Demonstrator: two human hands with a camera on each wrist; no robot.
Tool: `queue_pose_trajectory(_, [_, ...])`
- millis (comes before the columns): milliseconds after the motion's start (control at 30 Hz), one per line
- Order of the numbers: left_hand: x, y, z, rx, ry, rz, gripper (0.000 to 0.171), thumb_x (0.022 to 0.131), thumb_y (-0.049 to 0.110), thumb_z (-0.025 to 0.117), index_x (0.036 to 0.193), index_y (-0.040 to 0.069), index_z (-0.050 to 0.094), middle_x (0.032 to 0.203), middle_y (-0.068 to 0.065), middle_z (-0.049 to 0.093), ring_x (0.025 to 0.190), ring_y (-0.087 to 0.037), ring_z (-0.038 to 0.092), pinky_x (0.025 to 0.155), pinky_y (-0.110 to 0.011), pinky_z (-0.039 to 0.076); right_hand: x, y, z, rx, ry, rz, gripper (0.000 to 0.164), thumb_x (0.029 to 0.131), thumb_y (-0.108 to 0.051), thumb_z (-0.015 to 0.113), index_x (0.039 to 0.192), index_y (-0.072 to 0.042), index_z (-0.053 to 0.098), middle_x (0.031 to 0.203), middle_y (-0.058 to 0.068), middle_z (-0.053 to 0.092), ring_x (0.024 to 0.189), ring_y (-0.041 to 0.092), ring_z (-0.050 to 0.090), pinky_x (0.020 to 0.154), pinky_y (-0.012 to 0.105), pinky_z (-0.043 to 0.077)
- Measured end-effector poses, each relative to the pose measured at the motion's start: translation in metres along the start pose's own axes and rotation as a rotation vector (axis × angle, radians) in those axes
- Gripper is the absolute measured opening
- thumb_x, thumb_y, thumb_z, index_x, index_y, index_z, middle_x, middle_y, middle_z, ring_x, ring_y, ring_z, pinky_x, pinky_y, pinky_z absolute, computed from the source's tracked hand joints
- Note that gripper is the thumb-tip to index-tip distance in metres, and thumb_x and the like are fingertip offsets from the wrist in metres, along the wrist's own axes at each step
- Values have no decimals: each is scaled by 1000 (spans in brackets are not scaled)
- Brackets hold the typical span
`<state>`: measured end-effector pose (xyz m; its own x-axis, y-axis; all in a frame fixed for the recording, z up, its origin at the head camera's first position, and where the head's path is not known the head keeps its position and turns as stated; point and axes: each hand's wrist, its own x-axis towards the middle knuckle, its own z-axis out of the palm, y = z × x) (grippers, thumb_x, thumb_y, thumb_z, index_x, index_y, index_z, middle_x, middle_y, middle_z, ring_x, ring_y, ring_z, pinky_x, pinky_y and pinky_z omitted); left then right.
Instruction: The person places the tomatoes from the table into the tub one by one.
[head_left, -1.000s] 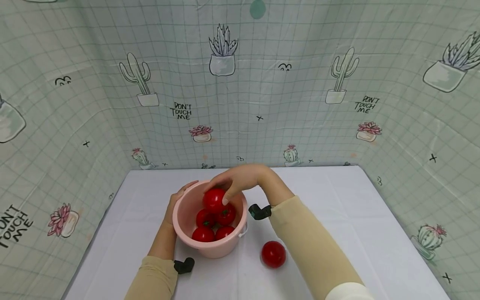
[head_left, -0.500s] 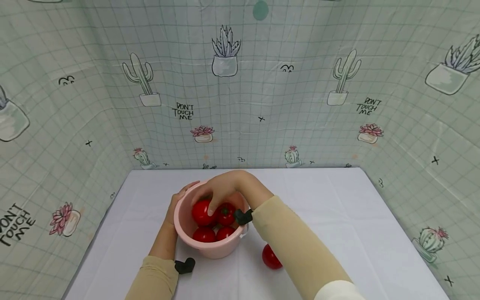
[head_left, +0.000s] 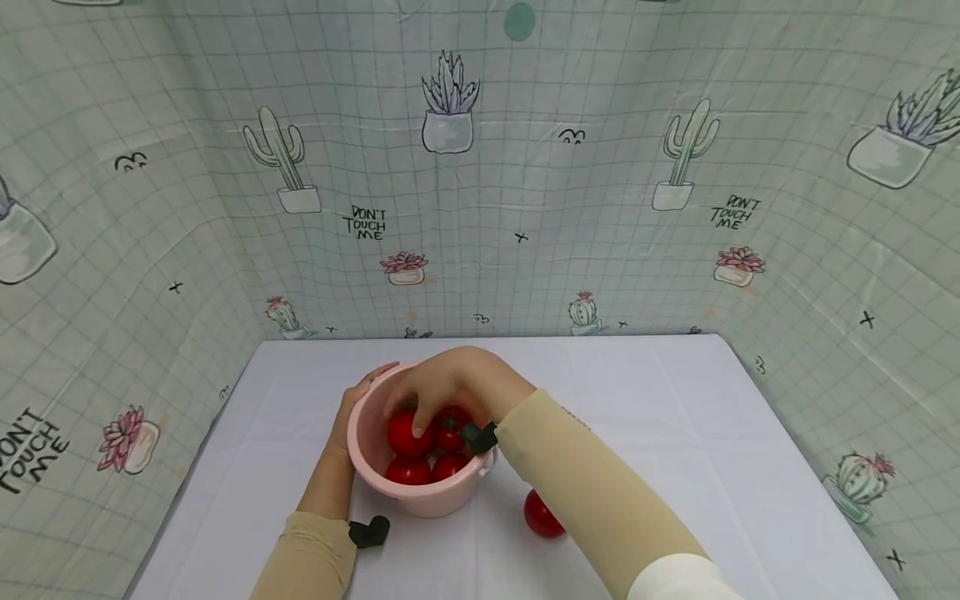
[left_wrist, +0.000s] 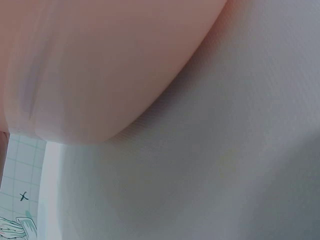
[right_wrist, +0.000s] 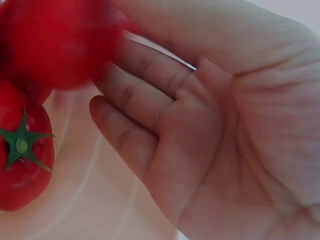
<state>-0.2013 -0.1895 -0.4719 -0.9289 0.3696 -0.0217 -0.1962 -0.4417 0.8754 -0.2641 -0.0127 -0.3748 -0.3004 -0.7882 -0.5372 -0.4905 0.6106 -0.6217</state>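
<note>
A pink bucket [head_left: 435, 505] stands on the table with several red tomatoes in it. My right hand [head_left: 441, 385] reaches down inside and grips one tomato [head_left: 407, 437] between thumb and fingers, above the others. In the right wrist view this tomato [right_wrist: 60, 45] is blurred, and beside it lies a tomato with a green star-shaped stem [right_wrist: 22, 145]. My left hand [head_left: 352, 404] lies along the bucket's outer left side, its fingers reaching toward the back rim. The left wrist view shows mostly the bucket's pink wall [left_wrist: 100, 70], with the fingers out of sight.
One loose tomato [head_left: 542, 515] sits on the white tablecloth [head_left: 645, 400] right of the bucket, partly covered by the right sleeve [head_left: 592, 483]. A cloth backdrop [head_left: 517, 192] with printed cacti rises behind the table and on both sides.
My right hand has lowered a tomato into the bucket, moving down and left while keeping hold of it. The right sleeve now covers part of the loose tomato. My left hand stays put.
</note>
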Motion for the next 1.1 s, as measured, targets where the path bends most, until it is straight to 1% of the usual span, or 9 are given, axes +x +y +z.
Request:
queue_pose_trajectory(133, [0,-1,0,0,-5,7,54,99,26,17,121,40,64,122,17,67,114,-4,59,100,-24,49,1,2,1,-9,4,-6,51,85,-23,76,133,-31,61,132,-15,58,128,10,48,104,34,46])
queue_pose_trajectory(200, [0,-1,0,0,-4,4,54,99,26,17,120,41,64,122,17,67,115,-4,59,100,-25,49,1,3,1,-21,8,-13,51,85,-23,75,133,-30,60,132,-15,57,128,10,47,106,33,45])
queue_pose_trajectory(400, [2,-3,-1,12,27,-20,49,99,28,21,121,41,63,124,17,66,116,-5,58,101,-27,49,0,3,1,-1,29,-13,48,85,-23,76,131,-31,62,128,-16,60,123,8,50,104,32,46])
queue_pose_trajectory(500, [2,-3,-1,13,26,-26,48,99,28,22,122,41,62,125,17,66,117,-6,58,101,-28,49,-1,3,1,-1,31,-16,47,86,-24,75,130,-31,62,127,-16,60,122,7,51,104,32,46])
queue_pose_trajectory(667, [2,-3,-1,21,24,-23,48,99,29,22,124,41,61,126,17,65,118,-6,58,102,-29,49,-6,2,-1,13,20,-48,47,87,-22,73,132,-31,61,129,-15,60,123,7,50,104,30,46])
queue_pose_trajectory(733, [1,-2,-1,28,35,-26,49,99,29,21,125,40,61,126,17,65,119,-6,57,102,-29,49,-10,3,-2,16,26,-57,48,87,-21,73,132,-30,60,129,-13,60,122,7,50,101,30,47])
queue_pose_trajectory(867, [1,-2,0,54,68,-48,47,98,29,24,133,36,55,127,16,64,120,-8,56,102,-30,49,-20,7,-3,-25,57,-54,47,88,-22,72,133,-29,60,126,-11,61,120,8,51,97,29,50])
queue_pose_trajectory(967, [1,-2,0,60,96,-65,47,98,30,27,138,32,51,128,15,64,120,-10,56,101,-32,50,-30,11,-4,-45,82,-58,47,89,-25,71,135,-27,60,126,-9,62,119,10,53,98,28,50])
queue_pose_trajectory(1100, [0,-3,-1,54,111,-51,49,97,31,27,139,30,52,127,14,65,120,-10,56,101,-31,50,-46,22,-3,-21,124,-92,47,92,-29,68,138,-25,58,132,-6,62,121,11,55,101,29,48])
